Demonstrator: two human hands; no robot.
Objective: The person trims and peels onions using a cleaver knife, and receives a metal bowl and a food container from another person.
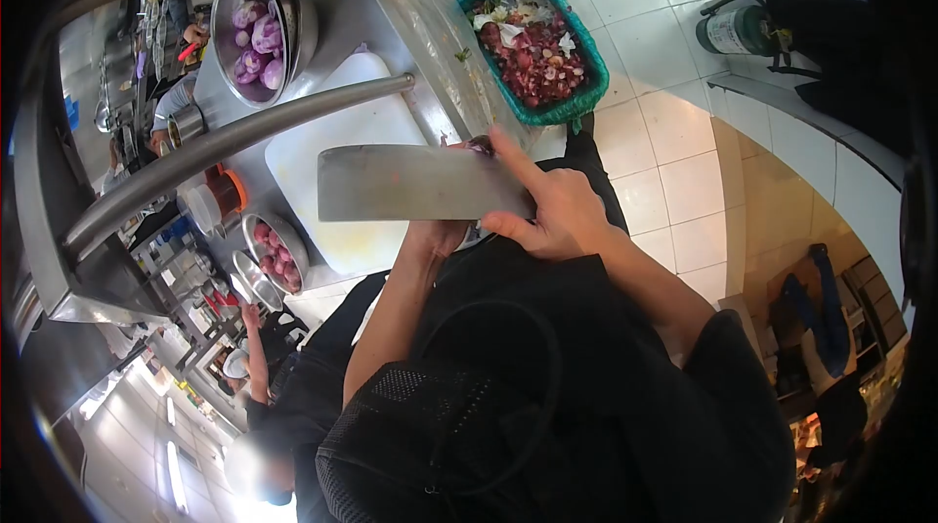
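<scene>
My right hand is closed round the handle end of a wide cleaver, its index finger stretched along the blade. The flat blade points left, above a white cutting board. Behind the blade is my left hand, mostly hidden, with its wrist below and fingertips just above the blade. A small part of a dark purple red onion shows by those fingertips, held between the hands. A metal bowl of peeled purple onions stands beyond the board.
A teal basket of onion scraps sits on the tiled floor. A second bowl holds small red onions. A metal bar crosses over the board. Other people work at the left, and a green cylinder stands at the upper right.
</scene>
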